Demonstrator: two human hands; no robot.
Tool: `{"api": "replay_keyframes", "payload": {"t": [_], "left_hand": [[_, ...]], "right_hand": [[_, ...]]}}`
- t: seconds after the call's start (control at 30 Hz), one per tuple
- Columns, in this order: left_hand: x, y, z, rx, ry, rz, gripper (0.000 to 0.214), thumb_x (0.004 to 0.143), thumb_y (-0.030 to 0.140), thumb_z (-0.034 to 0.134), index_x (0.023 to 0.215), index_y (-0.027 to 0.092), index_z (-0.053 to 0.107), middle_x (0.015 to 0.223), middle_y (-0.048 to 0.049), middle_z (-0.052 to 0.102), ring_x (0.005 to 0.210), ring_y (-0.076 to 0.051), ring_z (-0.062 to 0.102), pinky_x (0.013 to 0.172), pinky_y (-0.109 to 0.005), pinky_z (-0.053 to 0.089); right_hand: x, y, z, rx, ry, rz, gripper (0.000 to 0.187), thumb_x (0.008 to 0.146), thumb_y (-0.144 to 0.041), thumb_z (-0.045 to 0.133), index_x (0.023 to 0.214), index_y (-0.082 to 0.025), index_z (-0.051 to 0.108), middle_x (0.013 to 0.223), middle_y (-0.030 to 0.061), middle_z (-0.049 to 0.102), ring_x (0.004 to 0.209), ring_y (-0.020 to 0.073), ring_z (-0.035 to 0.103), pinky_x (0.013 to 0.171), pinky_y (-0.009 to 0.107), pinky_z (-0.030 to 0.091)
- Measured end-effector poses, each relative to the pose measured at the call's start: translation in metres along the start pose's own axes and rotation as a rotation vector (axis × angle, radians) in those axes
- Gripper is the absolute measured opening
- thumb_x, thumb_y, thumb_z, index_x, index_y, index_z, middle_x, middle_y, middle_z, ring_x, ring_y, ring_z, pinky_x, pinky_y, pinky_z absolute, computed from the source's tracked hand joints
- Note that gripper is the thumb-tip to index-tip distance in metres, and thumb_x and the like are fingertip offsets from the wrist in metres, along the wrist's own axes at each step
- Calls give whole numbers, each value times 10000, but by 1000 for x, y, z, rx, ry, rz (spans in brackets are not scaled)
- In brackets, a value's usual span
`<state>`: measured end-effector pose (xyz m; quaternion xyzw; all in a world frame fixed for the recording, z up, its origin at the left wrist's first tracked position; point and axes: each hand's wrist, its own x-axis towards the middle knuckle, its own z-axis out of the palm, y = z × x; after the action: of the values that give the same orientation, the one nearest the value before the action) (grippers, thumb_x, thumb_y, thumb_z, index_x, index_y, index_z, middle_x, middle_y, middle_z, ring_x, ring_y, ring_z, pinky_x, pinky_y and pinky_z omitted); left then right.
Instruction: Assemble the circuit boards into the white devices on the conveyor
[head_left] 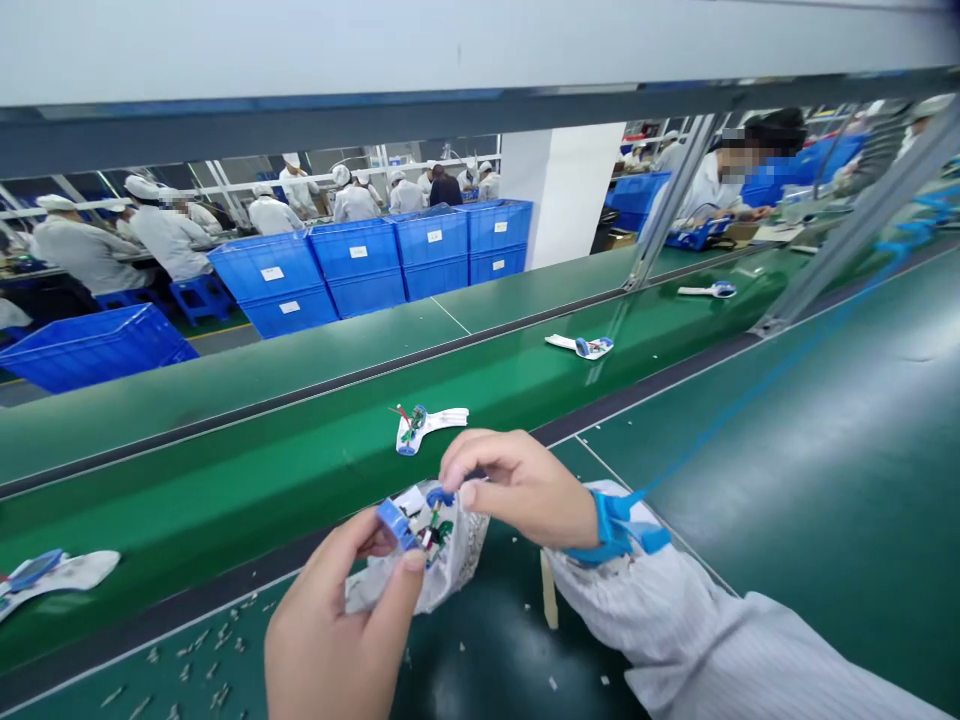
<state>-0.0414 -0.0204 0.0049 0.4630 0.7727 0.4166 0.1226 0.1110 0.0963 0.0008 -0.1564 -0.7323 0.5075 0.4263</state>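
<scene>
Matt green belt, glossy blue plastic crates, striped cloth sleeve

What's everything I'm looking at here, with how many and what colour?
held assembly: one, white with blue and green parts, between both hands
loose assemblies: four, white and blue, along the belt
conveyor belt: one, green, across the middle
crates: several, blue, beyond the belt
workers: many, white coats, at far benches
scraps: many, pale, near bench at left
wrist strap: one, blue, right wrist
left hand: one, pinching the held assembly
right hand: one, pinching it from above
</scene>
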Motion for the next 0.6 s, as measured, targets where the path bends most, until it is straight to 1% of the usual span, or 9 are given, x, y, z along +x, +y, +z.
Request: {"api": "replay_keyframes", "payload": {"t": [0.07, 0.13, 0.23, 0.3, 0.37, 0.43, 0.53, 0.6], "left_hand": [[1, 1, 1, 82, 9, 48, 301, 694, 500, 612, 876, 277, 701, 808, -11, 728, 711, -248, 652, 583, -299, 431], [2, 2, 1, 141, 8, 95, 273, 707, 479, 597, 871, 285, 698, 757, 1, 720, 645, -225, 642, 533, -280, 409], [2, 2, 1, 153, -13, 147, 277, 698, 480, 616, 876, 284, 696, 712, 8, 714, 578, -207, 627, 493, -266, 396], [1, 3, 2, 114, -16, 145, 284, 690, 489, 629, 872, 282, 699, 698, 7, 710, 583, -207, 626, 520, -268, 419], [-1, 4, 4, 43, -5, 91, 290, 698, 491, 632, 886, 282, 703, 719, 1, 709, 645, -216, 635, 584, -276, 447], [-3, 6, 6, -81, -35, -3, 318, 697, 485, 654, 930, 274, 706, 777, -15, 717, 725, -228, 650, 625, -277, 465], [-3, 5, 7, -359, -157, -169, 397, 669, 486, 711, 980, 240, 705, 863, -45, 731, 777, -229, 664, 612, -255, 493], [-1, 4, 7, -543, -201, -264, 420, 667, 485, 731, 995, 225, 698, 867, -46, 732, 753, -203, 663, 597, -227, 503]], "right_hand": [[0, -7, 12, -9, -9, 36, 87, 742, -221, 664, 695, -150, 681, 724, 30, 642, 703, 122, 587, 683, 250, 462], [2, -9, 20, -7, -9, 120, 68, 695, -190, 679, 649, -140, 676, 683, 20, 637, 659, 113, 576, 626, 227, 446], [5, -8, 23, 10, -2, 250, 53, 656, -159, 670, 611, -133, 664, 640, 9, 629, 615, 106, 557, 582, 218, 425], [6, -5, 23, 7, -26, 266, 46, 650, -155, 662, 612, -129, 662, 639, 9, 627, 612, 105, 552, 580, 218, 419], [7, -3, 22, 10, -51, 220, 63, 659, -165, 657, 611, -126, 652, 636, 8, 613, 609, 100, 543, 578, 213, 414], [6, -2, 21, 32, -71, 157, 99, 678, -188, 655, 603, -125, 636, 627, 5, 594, 593, 95, 533, 564, 208, 410], [5, -2, 18, 61, -68, 91, 154, 711, -220, 657, 595, -129, 612, 620, 5, 580, 582, 94, 531, 560, 208, 416], [5, -2, 13, 47, -44, 66, 159, 734, -214, 650, 603, -132, 609, 630, 8, 587, 592, 97, 538, 571, 211, 425]]}}
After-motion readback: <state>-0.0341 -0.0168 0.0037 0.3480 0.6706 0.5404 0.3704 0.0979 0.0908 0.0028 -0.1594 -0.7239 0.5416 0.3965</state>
